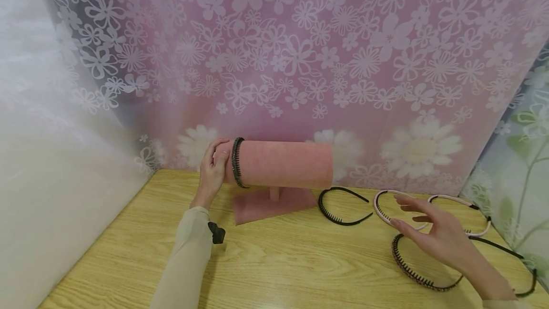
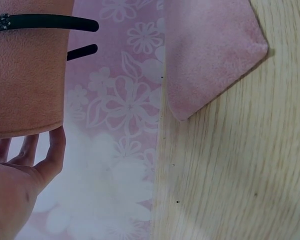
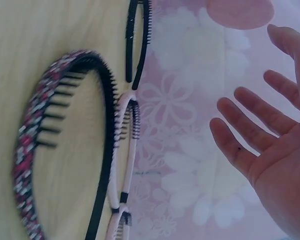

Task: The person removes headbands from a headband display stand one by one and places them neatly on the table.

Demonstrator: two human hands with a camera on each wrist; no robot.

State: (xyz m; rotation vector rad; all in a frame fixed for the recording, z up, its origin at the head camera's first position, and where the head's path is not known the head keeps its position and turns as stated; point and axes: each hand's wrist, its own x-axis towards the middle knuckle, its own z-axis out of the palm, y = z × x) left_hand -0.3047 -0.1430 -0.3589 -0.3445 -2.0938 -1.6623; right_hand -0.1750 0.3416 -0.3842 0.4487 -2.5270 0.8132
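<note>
A pink velvety headband stand (image 1: 285,163) has a horizontal roll on a post and flat base. Near the roll's left end sits a dark toothed headband (image 1: 237,163) set with sparkling stones; its dark tips show in the left wrist view. My left hand (image 1: 212,168) holds that end of the roll, thumb in front and fingers round the far side. On the right, my right hand (image 1: 446,235) hovers with spread fingers over several headbands, holding nothing. Below it lies a headband with red and silver stones (image 3: 27,145). Beside that are pale pink headbands (image 3: 132,160).
A plain black headband (image 1: 328,211) lies just right of the stand's base. Another black headband (image 1: 497,243) is at the far right, partly behind my arm. Flowered pink curtain (image 1: 343,61) hangs along the back of the wooden table (image 1: 274,261).
</note>
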